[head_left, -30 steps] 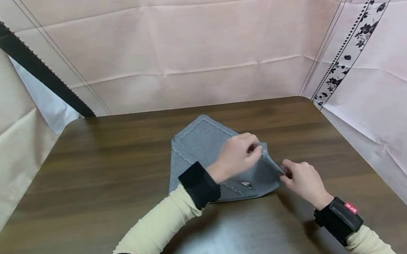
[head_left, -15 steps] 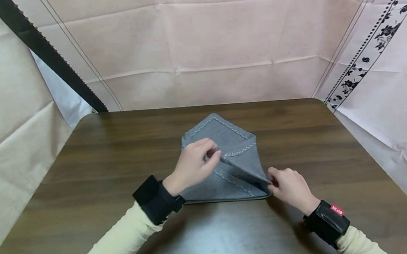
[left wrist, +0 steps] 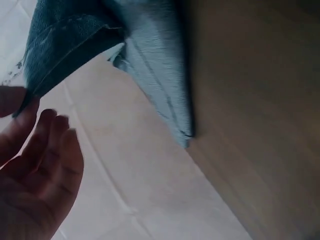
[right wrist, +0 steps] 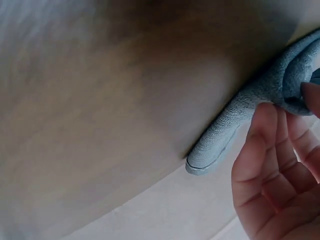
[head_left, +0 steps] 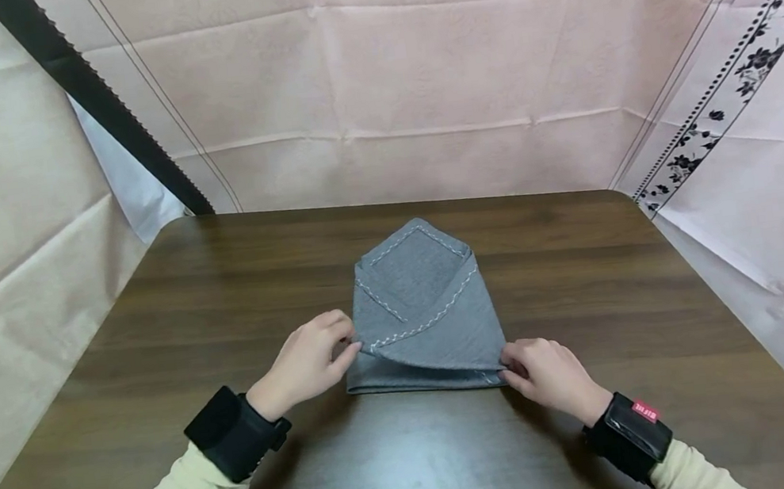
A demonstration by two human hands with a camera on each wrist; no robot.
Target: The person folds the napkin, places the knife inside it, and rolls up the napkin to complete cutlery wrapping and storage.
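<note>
A grey-blue cloth with white stitching (head_left: 424, 281) lies folded on the table, its far end coming to a blunt point. My left hand (head_left: 307, 361) pinches the corner of its upper flap at the left edge. In the left wrist view that corner of the cloth (left wrist: 65, 45) is held between thumb and forefinger of the left hand (left wrist: 45, 175), lifted off the layer below. At the near right corner, my right hand (head_left: 552, 375) pinches the folded edge. The right wrist view shows the rolled cloth edge (right wrist: 225, 125) between the fingers of the right hand (right wrist: 275, 175).
A brown wood-grain table (head_left: 225, 294) with rounded far corners lies under the cloth. Pale creased fabric (head_left: 417, 74) hangs behind it, with a black strip (head_left: 105, 107) at left and a floral band (head_left: 740, 76) at right.
The left hand has drawn the flap corner from the right side across to the left edge, folding it over the cloth. The right hand keeps its pinch at the near right corner.
</note>
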